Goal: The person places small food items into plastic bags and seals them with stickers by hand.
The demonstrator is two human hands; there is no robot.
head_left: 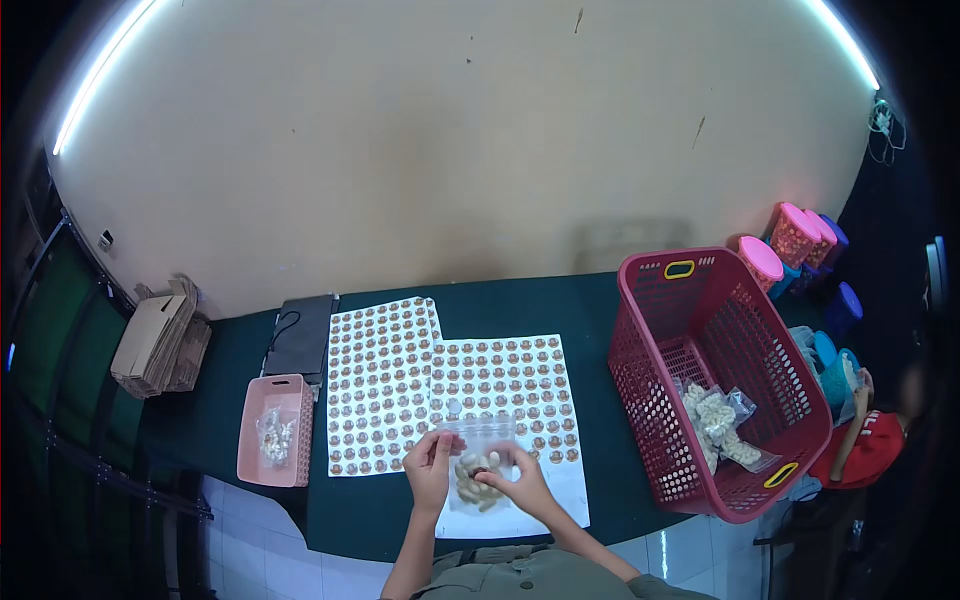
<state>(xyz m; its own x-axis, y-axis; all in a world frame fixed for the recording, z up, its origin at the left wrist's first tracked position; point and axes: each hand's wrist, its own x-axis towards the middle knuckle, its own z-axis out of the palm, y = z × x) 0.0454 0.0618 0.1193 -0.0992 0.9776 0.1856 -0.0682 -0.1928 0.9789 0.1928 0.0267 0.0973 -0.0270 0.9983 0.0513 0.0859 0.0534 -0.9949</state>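
A clear zip bag [490, 429] with pale oval pieces inside is between my hands, over the lower part of the right sticker sheet [510, 515]. My left hand [430, 472] grips the bag's left edge, fingers closed. From the right, my right hand [524, 487] has its thumb across the bag's front, on or near a small dark round spot that may be a sticker; its other fingers are blurred. Another sheet of round brown stickers [378, 390] lies to the left, its edge meeting the right sheet.
A pink basket [247, 450] holding a small bag stands left, below a black folder [300, 330]. Flattened cardboard [155, 345] is farther left. On the right, a large maroon basket [640, 400] contains filled bags [715, 415]. Beyond are lidded tubs [795, 235] and a person in red [868, 450].
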